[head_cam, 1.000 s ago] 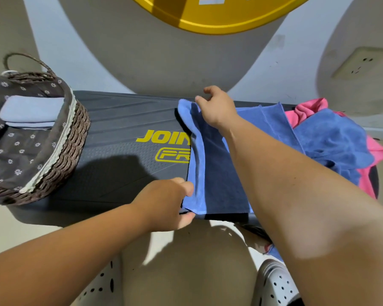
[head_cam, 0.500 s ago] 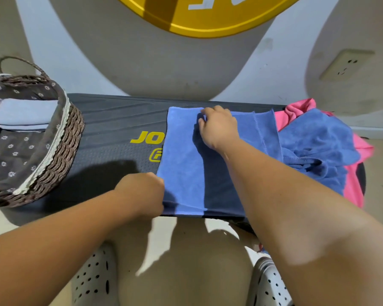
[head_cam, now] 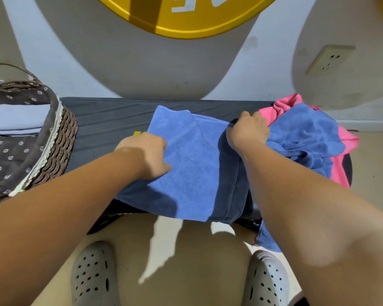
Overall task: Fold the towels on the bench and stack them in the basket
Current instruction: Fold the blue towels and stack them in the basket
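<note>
Between the curled fingers of our left hand (head_cam: pixel 145 155) sits the blue towel (head_cam: pixel 192 171); our right hand (head_cam: pixel 248 133) clenches its far corner

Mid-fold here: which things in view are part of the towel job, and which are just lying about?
Job: blue towel spread for folding; left hand and right hand gripping its sides; bench; pile of unfolded blue and pink towels at the right; basket with a folded pale towel inside.
Just there: wall socket; yellow sign; grey clogs.
</note>
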